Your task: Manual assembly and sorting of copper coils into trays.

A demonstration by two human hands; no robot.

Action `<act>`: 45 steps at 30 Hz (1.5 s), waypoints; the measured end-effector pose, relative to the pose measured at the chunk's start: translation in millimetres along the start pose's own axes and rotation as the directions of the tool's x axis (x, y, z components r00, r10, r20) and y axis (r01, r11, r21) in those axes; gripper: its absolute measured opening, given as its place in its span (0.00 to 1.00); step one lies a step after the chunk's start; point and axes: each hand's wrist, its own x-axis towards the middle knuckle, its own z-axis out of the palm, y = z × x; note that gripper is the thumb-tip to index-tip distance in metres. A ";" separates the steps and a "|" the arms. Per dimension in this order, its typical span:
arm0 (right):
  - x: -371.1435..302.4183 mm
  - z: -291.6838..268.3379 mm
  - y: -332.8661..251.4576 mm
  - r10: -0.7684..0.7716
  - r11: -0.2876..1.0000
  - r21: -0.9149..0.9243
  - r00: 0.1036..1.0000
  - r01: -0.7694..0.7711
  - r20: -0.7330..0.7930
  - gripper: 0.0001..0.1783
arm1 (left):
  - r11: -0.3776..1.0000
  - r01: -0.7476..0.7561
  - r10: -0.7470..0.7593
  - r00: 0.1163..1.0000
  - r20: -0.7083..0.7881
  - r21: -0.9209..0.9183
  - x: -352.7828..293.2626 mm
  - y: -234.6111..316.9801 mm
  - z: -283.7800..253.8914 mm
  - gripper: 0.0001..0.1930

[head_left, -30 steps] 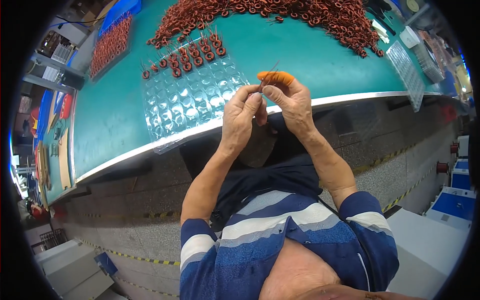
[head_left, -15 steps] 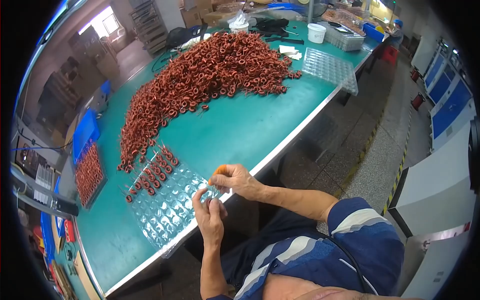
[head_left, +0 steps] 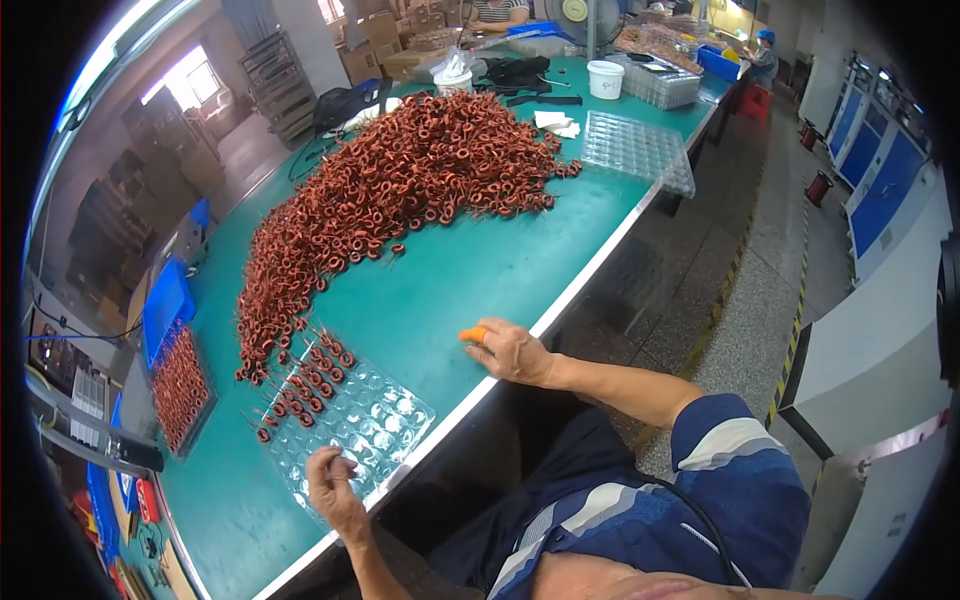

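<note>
Red-brown rings (head_left: 317, 405) sit at ten o'clock in the clear tray (head_left: 372, 425); your left hand (head_left: 338, 495) and right hand (head_left: 512, 352), together half a second ago, have parted to its six and two o'clock by the worktop (head_left: 450, 290) edge, fingers curled, any grip unclear; two-handed handling seems over

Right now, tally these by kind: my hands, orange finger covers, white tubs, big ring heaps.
Hands: 2, left hand and right hand
Orange finger cover: 1
White tubs: 2
Big ring heap: 1
Total: 6
</note>
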 end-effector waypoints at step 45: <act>1.4 20.3 0.2 -0.117 0.989 -0.105 0.983 0.103 -0.140 0.07 | 0.834 -0.049 0.081 0.996 -0.034 0.550 97.5 -52.4 -76.0 0.07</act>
